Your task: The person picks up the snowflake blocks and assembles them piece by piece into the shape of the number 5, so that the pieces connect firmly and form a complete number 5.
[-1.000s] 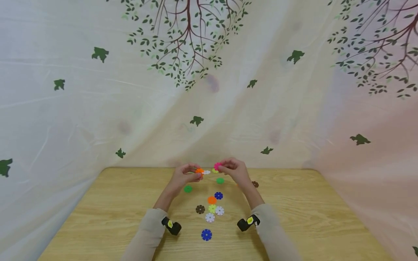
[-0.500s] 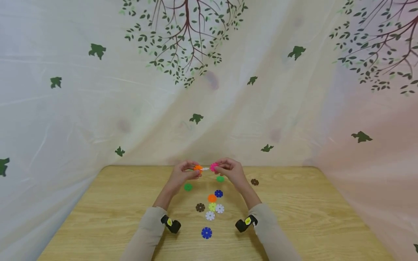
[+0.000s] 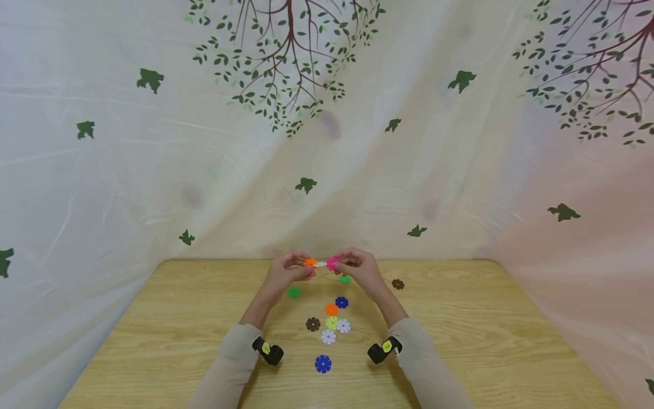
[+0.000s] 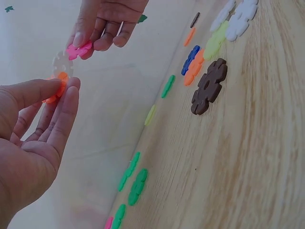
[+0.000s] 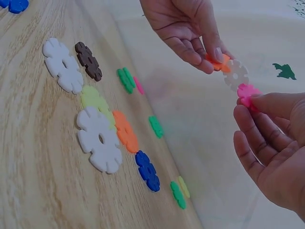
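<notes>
Above the far middle of the wooden table (image 3: 153, 341), my left hand (image 3: 305, 268) pinches an orange flower-shaped disc (image 3: 309, 262) that has a white disc (image 3: 321, 264) slotted onto it. My right hand (image 3: 339, 263) pinches a pink disc (image 3: 332, 263) whose edge meets the white one. In the left wrist view the orange disc (image 4: 56, 88) sits between thumb and fingers, the white disc (image 4: 62, 62) above it and the pink disc (image 4: 78, 49) against that. The right wrist view shows pink (image 5: 248, 91), white (image 5: 236, 74) and orange (image 5: 217, 62) in a chain.
Several loose discs lie between my forearms: green (image 3: 293, 292), green (image 3: 344, 279), blue (image 3: 341, 302), orange (image 3: 331, 309), brown (image 3: 313, 324), white (image 3: 328, 337), blue (image 3: 322, 363). A brown one (image 3: 397, 284) lies off to the right. A leaf-printed curtain (image 3: 460, 170) hangs behind the table.
My right hand has brought the pink disc leftward until it meets the white disc held out by my left hand. The discs on the table have not moved.
</notes>
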